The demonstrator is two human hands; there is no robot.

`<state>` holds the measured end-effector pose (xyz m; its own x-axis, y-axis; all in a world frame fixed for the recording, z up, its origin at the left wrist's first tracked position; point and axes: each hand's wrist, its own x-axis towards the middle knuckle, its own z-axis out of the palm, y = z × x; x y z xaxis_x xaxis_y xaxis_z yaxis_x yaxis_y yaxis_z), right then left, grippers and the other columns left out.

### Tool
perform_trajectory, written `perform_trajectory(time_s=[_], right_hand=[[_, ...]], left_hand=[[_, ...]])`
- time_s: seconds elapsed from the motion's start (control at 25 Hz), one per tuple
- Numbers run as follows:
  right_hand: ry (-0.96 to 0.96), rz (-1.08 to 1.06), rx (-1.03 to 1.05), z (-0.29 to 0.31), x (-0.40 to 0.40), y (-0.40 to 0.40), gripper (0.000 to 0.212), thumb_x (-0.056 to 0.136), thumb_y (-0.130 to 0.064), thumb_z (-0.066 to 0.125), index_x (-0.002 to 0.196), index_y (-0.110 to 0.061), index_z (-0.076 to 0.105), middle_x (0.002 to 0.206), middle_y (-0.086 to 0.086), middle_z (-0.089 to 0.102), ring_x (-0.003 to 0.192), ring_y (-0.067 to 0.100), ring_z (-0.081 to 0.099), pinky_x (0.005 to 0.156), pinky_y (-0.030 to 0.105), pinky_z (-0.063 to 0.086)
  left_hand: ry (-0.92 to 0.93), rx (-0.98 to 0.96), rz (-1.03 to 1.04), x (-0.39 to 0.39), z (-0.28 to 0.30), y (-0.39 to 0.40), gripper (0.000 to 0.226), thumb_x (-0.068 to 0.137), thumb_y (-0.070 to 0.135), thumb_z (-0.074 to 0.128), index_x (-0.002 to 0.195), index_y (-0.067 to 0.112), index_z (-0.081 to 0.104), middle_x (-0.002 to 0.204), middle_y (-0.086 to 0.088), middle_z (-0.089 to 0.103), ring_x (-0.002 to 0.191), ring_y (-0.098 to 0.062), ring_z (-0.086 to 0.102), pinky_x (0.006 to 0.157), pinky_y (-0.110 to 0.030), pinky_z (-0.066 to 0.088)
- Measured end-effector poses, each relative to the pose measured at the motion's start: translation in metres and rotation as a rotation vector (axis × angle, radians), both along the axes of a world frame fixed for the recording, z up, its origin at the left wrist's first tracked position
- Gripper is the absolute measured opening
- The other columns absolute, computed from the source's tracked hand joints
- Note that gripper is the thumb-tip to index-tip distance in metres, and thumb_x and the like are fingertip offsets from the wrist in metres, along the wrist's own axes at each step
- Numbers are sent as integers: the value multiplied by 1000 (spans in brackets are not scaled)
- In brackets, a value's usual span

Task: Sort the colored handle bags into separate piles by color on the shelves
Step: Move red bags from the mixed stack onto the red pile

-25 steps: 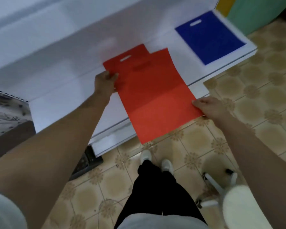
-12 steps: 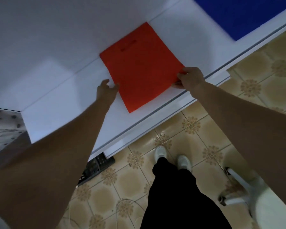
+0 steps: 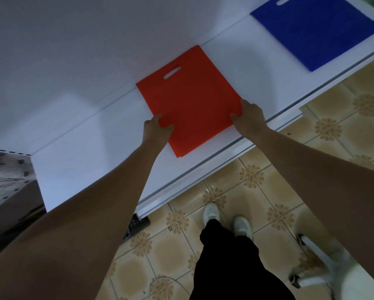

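Red bag [image 3: 192,100] lies flat on the white shelf [image 3: 90,152], long axis angled with its cutout handle at the far end, matte fabric-looking rectangle, left hand [image 3: 156,131] and right hand [image 3: 249,116] each pinching a near side edge, and a blue bag [image 3: 315,29] further right.

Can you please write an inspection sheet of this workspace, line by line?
Surface: white shelf, bags lying flat on it.
Job's things: red bag pile at the middle, handle slot away from the person; blue bag apart, to the right.
Clutter: nothing seen on the shelf.
Grippers: left hand holds the red pile's left edge; right hand holds its right corner.
Cables: nothing seen.
Surroundings: patterned tile floor, white shoes, white stool at lower right, dark object under the shelf.
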<state>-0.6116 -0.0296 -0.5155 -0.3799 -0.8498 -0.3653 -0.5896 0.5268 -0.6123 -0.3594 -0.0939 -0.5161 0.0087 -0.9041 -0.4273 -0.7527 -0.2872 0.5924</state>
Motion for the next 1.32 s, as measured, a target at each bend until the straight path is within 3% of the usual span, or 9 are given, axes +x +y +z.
perform_trajectory(time_s=[0.2,0.32,0.48,0.64,0.76,0.88,1.0,1.16,1.32], right_hand=[[300,28,179,10,-3,-1,82,92,-44,54,150,-3,12,150,21,19,133,41,29,105,47,34],[260,81,83,41,1,12,79,94,-46,50,152,-7,13,154,17,20,136,37,28,107,46,33],[38,48,-375,134,28,52,53,96,-38,51,141,-10,43,132,12,51,116,26,54,96,33,44],[-41,74,-730,238,63,116,29,98,-34,43,113,-20,65,100,-4,68,88,13,64,80,33,51],[-27,229,-946,303,90,146,29,99,-31,41,92,-22,67,76,-11,65,69,8,62,62,30,49],[-54,295,-1132,361,120,144,33,98,-32,40,85,-19,68,75,-9,66,66,11,63,60,35,49],[-154,278,-1244,413,165,132,28,95,-33,43,89,-22,67,79,-12,66,67,10,61,62,36,50],[-168,393,-1204,454,242,112,11,93,-30,53,98,-28,62,94,-14,60,73,6,57,65,37,51],[1,522,-982,473,306,93,41,94,-48,46,126,-25,53,125,-11,48,107,10,53,85,33,49]], left_hand=[[11,29,-44,-2,24,4,68,91,24,60,151,17,29,147,-12,40,128,-26,48,90,-25,39],[-22,-47,-90,-7,59,18,67,93,25,60,151,17,28,145,-14,38,128,-26,48,90,-24,38],[87,-271,-196,-22,146,73,50,92,21,60,140,15,47,128,-8,55,117,-19,56,97,-25,43],[223,-463,-300,-14,253,147,28,93,25,55,119,30,63,102,11,66,90,-6,65,82,-26,52],[194,-650,-344,11,337,187,24,97,36,45,109,32,65,86,12,68,70,-5,66,69,-28,53],[159,-882,-327,45,412,219,27,96,35,42,102,27,67,69,7,67,52,-4,59,55,-20,46],[129,-1128,-282,94,485,230,20,96,24,48,100,20,67,64,5,64,46,-5,53,48,-17,41],[-151,-1201,-61,197,545,171,16,93,30,55,106,28,64,81,12,63,58,-7,60,63,-31,51],[-385,-1020,63,294,542,101,33,92,33,56,124,25,60,112,5,62,101,-11,60,90,-37,50]])
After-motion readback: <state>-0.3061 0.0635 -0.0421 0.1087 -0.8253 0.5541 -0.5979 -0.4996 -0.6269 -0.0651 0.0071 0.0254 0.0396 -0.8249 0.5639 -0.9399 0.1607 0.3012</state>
